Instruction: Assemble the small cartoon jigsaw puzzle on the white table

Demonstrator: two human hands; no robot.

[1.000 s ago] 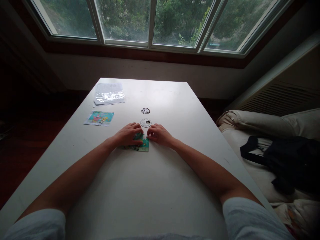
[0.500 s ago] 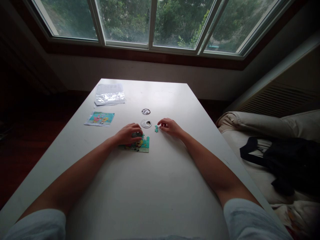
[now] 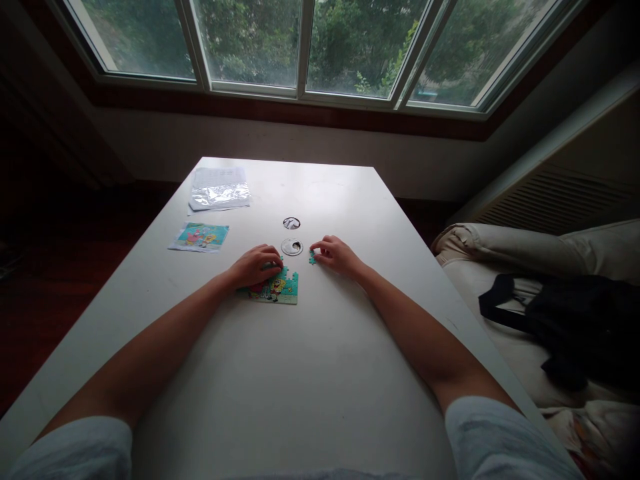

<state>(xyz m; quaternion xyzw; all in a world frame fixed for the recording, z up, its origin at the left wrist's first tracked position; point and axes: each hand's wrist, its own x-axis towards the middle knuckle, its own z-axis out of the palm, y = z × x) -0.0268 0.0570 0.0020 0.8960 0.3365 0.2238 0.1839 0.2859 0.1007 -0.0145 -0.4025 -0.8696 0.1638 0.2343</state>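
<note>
Puzzle (image 3: 281,289) partly hidden by left hand (image 3: 257,265), window (image 3: 303,57) cut off above

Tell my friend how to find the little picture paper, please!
Find the white table below the window, and look along its left side. Just nearer than the shiny plastic packet lies a flat paper with a colourful cartoon. Unlike the jigsaw, it is one whole sheet without notches.

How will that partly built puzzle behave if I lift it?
The puzzle would probably sag or split along its seams, being many small interlocked pieces. It looks thin, so likely light. Its gapped far edge might shed pieces first.
</note>
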